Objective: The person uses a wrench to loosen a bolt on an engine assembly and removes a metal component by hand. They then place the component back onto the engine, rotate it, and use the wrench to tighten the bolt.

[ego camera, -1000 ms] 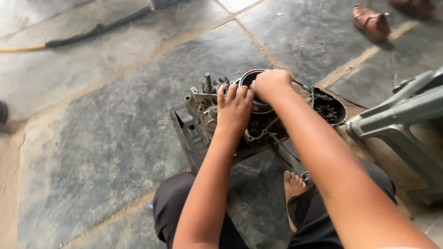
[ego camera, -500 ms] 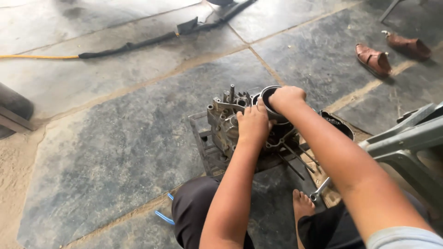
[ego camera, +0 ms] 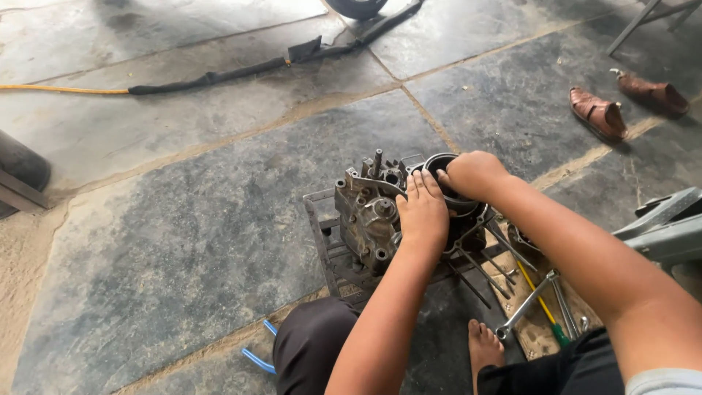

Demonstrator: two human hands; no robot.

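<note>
Greasy metal engine case (ego camera: 369, 219) under both hands

Left hand (ego camera: 423, 212) lies flat, fingers extended, on top of grey engine block (ego camera: 369, 216). Right hand (ego camera: 474, 174) curls over rim of dark cylinder sleeve (ego camera: 439, 164). Block sits on metal frame (ego camera: 322, 234) on stone floor (ego camera: 183, 219). Wrenches (ego camera: 530, 303) beside bare foot (ego camera: 484, 351). Two brown sandals (ego camera: 599, 113) well apart.

large grey stone floor slabs (ego camera: 183, 219) with sandy joints, lit by even daylight. a black hose (ego camera: 241, 67) joined to a yellow hose (ego camera: 58, 89) crosses the far floor; a pair of brown sandals (ego camera: 621, 106) lies at right; a grey chair leg (ego camera: 662, 227) stands at the right edge.
</note>
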